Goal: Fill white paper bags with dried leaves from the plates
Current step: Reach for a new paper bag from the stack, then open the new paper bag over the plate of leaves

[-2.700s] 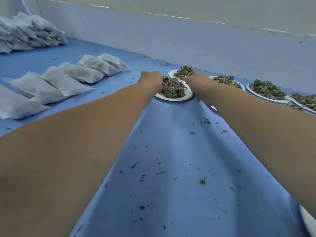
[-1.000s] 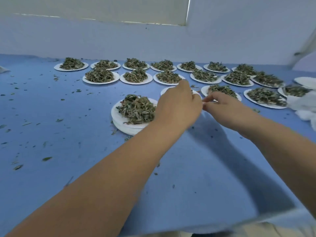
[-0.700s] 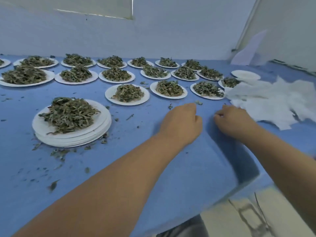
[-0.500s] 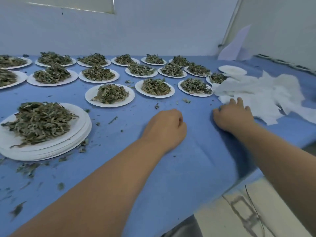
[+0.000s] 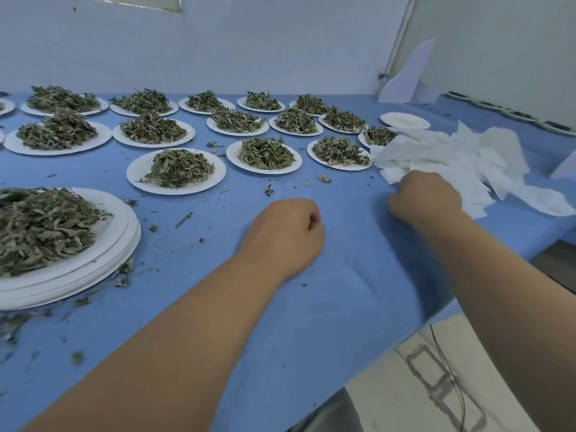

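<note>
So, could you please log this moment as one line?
left hand curled on blue cloth | right hand at paper bags, grip unclear | plates heaped with leaves

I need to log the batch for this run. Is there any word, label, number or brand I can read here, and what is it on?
No readable text anywhere in this view.
Paper plates, white paper bags, blue cloth and wall: all blank.
Dark outline on the floor: a drawn shape, with no legible letters.
</note>
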`<action>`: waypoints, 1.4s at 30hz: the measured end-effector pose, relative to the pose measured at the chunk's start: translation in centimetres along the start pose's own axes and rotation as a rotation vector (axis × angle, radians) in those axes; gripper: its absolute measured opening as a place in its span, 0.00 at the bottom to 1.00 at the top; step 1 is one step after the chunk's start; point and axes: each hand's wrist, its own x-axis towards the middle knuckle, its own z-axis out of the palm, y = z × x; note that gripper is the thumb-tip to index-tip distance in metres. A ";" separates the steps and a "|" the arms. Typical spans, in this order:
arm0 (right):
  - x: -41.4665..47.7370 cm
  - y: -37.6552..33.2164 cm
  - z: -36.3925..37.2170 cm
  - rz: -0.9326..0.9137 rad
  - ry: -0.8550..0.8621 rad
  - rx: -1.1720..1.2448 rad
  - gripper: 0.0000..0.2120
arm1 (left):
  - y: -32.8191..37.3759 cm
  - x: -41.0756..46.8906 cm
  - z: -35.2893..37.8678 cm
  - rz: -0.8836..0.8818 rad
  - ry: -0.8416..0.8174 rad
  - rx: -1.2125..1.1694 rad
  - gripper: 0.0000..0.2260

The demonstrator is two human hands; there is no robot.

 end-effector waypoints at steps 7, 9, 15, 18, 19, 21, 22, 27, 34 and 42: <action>-0.6 0.6 -0.2 0.030 -0.012 0.031 0.06 | 0.2 -0.3 -0.2 0.008 -0.014 0.005 0.08; -0.7 0.8 -0.4 -0.028 0.062 0.061 0.05 | 0.2 -0.4 -0.3 0.012 -0.017 0.005 0.08; -3.2 -2.0 -0.9 -0.250 0.250 0.465 0.06 | 0.1 -0.3 -0.3 -0.023 0.000 -0.059 0.13; -5.4 -5.5 -2.5 -0.339 0.130 0.966 0.07 | 0.5 -0.5 -0.9 -0.014 0.107 -0.209 0.28; -6.2 -6.7 -3.2 -0.380 0.058 1.103 0.08 | 0.6 -0.6 -1.5 0.003 0.152 -0.286 0.33; -7.7 -9.1 -4.4 -0.465 -0.047 1.311 0.10 | 0.3 -0.7 -3.6 0.044 0.221 -0.378 0.39; -8.2 -10.2 -4.9 -0.493 -0.091 1.401 0.11 | -0.1 -0.7 -5.1 0.046 0.244 -0.410 0.41; -11.5 -17.2 -6.9 -0.593 -0.318 1.638 0.07 | -4.1 -3.4 -12.9 0.015 0.292 -0.421 0.40; -17.1 -27.9 -10.4 -0.624 -0.840 2.095 0.03 | -8.8 -10.3 -21.4 -0.015 0.654 -0.299 0.16; -20.8 -34.5 -10.4 -0.487 -0.948 1.958 0.16 | -15.8 -14.9 -27.4 -0.248 0.902 -0.403 0.10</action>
